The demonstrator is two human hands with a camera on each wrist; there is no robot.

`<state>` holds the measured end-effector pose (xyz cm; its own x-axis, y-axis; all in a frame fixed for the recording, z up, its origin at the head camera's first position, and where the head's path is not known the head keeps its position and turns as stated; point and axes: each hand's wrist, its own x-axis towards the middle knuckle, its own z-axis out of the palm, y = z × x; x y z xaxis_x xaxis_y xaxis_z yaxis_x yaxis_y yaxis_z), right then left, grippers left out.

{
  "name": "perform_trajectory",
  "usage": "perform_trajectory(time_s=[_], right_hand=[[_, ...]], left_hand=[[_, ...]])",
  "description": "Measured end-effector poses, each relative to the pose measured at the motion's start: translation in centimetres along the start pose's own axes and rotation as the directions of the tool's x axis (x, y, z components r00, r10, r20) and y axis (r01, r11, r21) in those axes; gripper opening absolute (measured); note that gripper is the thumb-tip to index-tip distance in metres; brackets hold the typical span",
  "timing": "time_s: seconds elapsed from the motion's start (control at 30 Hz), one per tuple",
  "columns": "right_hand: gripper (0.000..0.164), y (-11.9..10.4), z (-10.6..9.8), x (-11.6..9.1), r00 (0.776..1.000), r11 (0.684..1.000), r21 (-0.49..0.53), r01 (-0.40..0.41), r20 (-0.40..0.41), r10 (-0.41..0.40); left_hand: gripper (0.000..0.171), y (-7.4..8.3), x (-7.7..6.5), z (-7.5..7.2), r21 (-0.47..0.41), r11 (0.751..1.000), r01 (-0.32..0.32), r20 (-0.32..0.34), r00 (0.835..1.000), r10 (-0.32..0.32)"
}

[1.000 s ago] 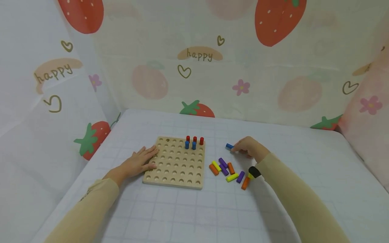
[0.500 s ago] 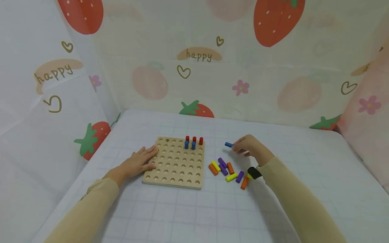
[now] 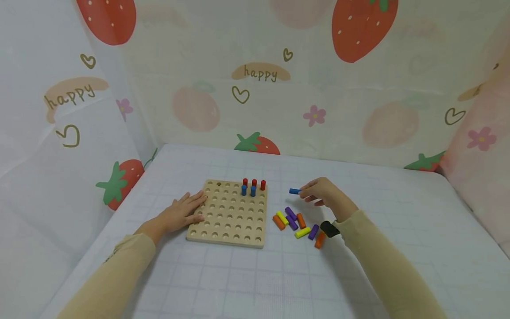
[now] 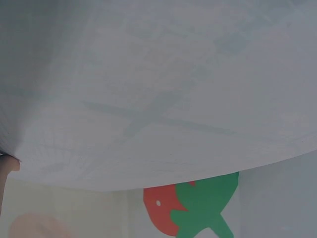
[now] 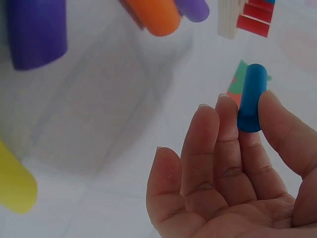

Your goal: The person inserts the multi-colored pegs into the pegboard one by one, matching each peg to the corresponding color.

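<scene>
Pinching the blue peg (image 5: 253,96), right hand (image 3: 324,193) should leave one end free; left hand (image 3: 179,215), outstretched, touches pegboard (image 3: 233,221) beneath.

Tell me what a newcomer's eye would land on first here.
Probably the big red strawberry on the curtain, upper right of the head view. Next, the wooden board on the table, with red pegs and blue pegs standing near its far right corner. Then the single blue peg in the grip of the right hand, right of the board.
</scene>
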<state>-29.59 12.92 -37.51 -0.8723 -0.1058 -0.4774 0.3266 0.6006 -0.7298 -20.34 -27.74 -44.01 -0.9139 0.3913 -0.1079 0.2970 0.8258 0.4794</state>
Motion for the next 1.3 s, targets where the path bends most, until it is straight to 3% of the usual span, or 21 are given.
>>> perform_trajectory(time_s=[0.3, 0.87, 1.07, 1.3], right_hand=[[0.031, -0.2, 1.5, 0.0, 0.999, 0.996, 0.081, 0.039, 0.012, -0.040], [0.034, -1.0, 4.8, 0.4, 0.996, 0.971, 0.229, 0.070, -0.074, -0.054], [0.031, -1.5, 5.7, 0.5, 0.992, 0.966, 0.254, 0.055, -0.122, -0.024], [0.036, -2.0, 6.7, 0.5, 0.989, 0.961, 0.263, 0.090, -0.141, -0.054]], left_hand=[[0.073, -0.2, -0.1, 0.1, -0.001, 1.000, -0.003, -0.007, 1.000, 0.003], [0.072, -0.2, -0.2, 0.2, 0.015, 1.000, -0.015, -0.007, 1.000, 0.015], [0.072, 0.0, -0.1, 0.0, 0.007, 1.000, -0.018, -0.005, 1.000, 0.018], [0.072, -0.2, -0.1, 0.0, 0.017, 1.000, -0.023, -0.009, 1.000, 0.023]])
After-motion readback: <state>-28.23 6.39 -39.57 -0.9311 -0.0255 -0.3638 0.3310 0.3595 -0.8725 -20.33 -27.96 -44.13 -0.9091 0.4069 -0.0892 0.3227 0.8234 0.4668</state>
